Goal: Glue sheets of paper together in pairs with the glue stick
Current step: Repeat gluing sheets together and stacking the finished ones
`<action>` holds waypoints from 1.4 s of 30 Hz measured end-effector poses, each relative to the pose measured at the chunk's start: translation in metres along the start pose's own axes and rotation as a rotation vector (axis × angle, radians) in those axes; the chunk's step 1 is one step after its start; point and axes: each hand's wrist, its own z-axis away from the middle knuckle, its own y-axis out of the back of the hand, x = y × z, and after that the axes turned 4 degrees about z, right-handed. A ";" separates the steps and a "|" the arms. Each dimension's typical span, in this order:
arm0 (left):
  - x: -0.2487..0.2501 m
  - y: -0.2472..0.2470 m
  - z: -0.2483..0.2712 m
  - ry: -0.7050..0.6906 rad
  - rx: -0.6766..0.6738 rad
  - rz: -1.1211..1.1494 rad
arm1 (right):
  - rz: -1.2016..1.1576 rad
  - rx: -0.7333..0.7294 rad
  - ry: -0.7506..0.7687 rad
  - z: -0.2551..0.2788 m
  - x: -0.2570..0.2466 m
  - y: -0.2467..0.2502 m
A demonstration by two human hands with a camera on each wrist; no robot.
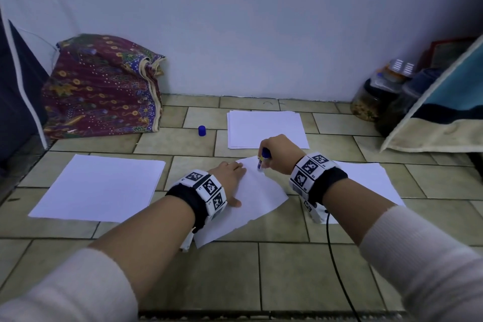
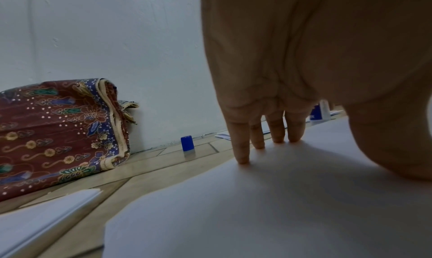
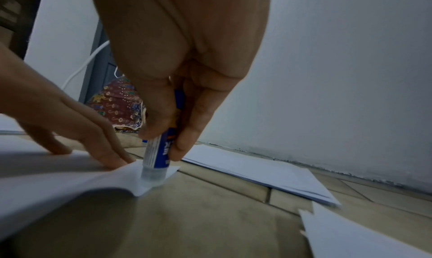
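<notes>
A white sheet of paper (image 1: 251, 198) lies askew on the tiled floor in front of me. My left hand (image 1: 230, 172) lies flat on it, and its straight fingers (image 2: 242, 145) press the sheet (image 2: 280, 197) down. My right hand (image 1: 274, 154) grips a blue glue stick (image 1: 263, 159) upright. The glue stick (image 3: 157, 154) has its tip down on the far corner of the sheet (image 3: 70, 178), right beside my left fingertips (image 3: 112, 160). The sheet's near edge bulges up off the floor.
Paper stacks lie at the left (image 1: 102, 185), at the back (image 1: 264, 128) and under my right wrist (image 1: 371, 178). The blue glue cap (image 1: 202, 130) stands on the tiles behind. A folded batik cloth (image 1: 102, 89) sits by the wall; jars (image 1: 373, 97) stand at the right.
</notes>
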 end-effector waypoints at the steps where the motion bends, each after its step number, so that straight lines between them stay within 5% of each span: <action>1: 0.000 0.000 0.000 0.003 0.003 0.007 | 0.003 -0.004 0.008 0.003 0.002 -0.001; 10: 0.006 0.002 -0.001 0.022 -0.012 -0.016 | -0.206 0.186 -0.061 0.011 0.013 0.003; 21: 0.007 0.002 -0.001 0.038 -0.034 -0.037 | -0.039 0.019 -0.061 -0.005 -0.009 -0.003; 38: 0.001 0.006 0.000 0.010 0.013 -0.015 | -0.026 -0.132 0.090 0.071 0.020 -0.002; 42: 0.001 0.010 0.006 0.113 0.069 -0.079 | 0.005 -0.130 0.100 0.069 0.026 0.009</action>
